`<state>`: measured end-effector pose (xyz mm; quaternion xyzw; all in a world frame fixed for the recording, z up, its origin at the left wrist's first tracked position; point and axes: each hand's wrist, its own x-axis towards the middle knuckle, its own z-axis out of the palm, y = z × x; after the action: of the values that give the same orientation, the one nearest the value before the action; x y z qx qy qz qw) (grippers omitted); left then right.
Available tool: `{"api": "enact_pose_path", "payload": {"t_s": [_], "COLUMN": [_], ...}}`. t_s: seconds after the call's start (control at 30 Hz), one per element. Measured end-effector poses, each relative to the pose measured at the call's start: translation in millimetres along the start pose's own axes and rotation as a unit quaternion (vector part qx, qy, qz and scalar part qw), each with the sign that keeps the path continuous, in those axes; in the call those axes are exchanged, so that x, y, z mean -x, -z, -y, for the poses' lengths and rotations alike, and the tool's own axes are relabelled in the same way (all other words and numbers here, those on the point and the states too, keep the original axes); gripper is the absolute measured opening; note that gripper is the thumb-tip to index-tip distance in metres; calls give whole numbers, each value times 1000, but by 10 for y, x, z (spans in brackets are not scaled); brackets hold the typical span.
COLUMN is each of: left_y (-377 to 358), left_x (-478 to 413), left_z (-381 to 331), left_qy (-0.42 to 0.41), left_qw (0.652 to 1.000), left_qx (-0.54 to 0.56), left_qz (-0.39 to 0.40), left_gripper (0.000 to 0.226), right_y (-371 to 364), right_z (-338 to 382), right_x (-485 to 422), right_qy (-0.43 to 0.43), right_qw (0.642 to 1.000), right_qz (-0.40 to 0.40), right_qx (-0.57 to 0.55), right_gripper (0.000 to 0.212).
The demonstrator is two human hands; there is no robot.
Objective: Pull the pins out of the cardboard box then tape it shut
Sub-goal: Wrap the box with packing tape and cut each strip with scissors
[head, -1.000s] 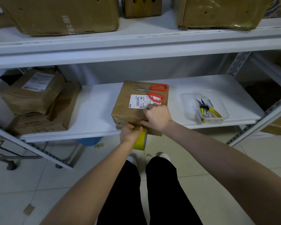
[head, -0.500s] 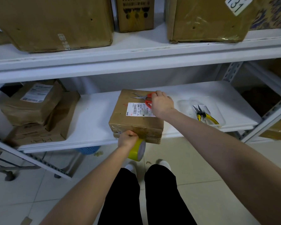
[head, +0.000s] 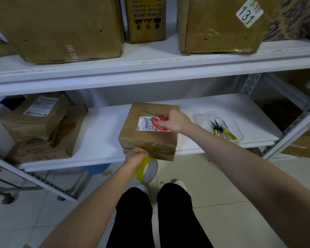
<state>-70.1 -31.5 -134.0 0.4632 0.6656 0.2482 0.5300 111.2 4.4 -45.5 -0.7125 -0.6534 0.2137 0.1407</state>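
Observation:
A brown cardboard box (head: 143, 138) with a white label lies on the lower white shelf (head: 100, 136), its front end at the shelf's edge. My left hand (head: 135, 156) grips a yellow tape roll (head: 147, 170) just below the box's front face. Red-handled scissors (head: 159, 123) lie on top of the box, and my right hand (head: 175, 120) grips their handles. The blades point left across the box top.
A clear plastic tray (head: 240, 135) holding yellow-handled pliers (head: 221, 130) sits on the shelf to the right of the box. Stacked brown parcels (head: 39, 126) fill the shelf's left end. Large cartons (head: 61, 27) stand on the upper shelf. A blue basket (head: 97, 168) sits on the floor underneath.
My right hand left the box's front edge, reached to the scissors on top and took hold of their red handles. My left hand stayed at the front with the tape roll.

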Motion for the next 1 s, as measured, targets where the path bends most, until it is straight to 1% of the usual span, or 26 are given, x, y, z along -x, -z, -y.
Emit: {"api": "enact_pose_path", "payload": {"t_s": [0.07,0.1,0.13,0.17,0.23,0.27,0.3,0.37,0.43,0.53,0.67,0.8,0.9,1.0], "left_y": [16,25,29,29,25,25,22,20,30,59,59,50,52,83], "left_x": [36,31,37,50,72,82,96,135,157,163,128,112,102,29], "left_z": [0,5,10,15,12,7,0,-8,-11,-22,-33,-42,-50,-7], "left_qy": [8,14,18,20,20,18,15,15,20,37,31,12,15,28], "left_qw": [1000,999,999,998,998,997,997,996,996,996,997,997,996,996], "left_qx": [23,35,46,53,65,72,78,86,88,82,65,55,54,54], "left_qz": [-1,0,0,0,-4,-6,-6,-6,-7,-2,15,49,68,66], "left_gripper": [22,22,21,18,13,13,14,22,25,29,36,61,62,59], "right_y": [101,147,185,203,220,216,215,209,188,145,5,-146,-200,-222], "right_z": [-54,-84,-121,-170,-283,-332,-371,-433,-465,-444,-328,-261,-250,-254], "right_x": [187,274,358,437,555,593,629,690,719,720,667,602,573,554], "right_qy": [23,34,39,34,-8,-35,-62,-104,-131,-146,-134,-115,-91,-60], "right_qw": [992,984,974,962,933,918,902,882,873,872,880,892,902,919], "right_qz": [61,117,178,238,342,384,420,458,467,464,454,435,418,386], "right_qx": [-110,-131,-132,-128,-112,-94,-77,-50,-50,-53,-39,-47,-52,-51], "right_gripper": [36,30,30,43,68,72,71,71,67,63,60,60,58,57]}}
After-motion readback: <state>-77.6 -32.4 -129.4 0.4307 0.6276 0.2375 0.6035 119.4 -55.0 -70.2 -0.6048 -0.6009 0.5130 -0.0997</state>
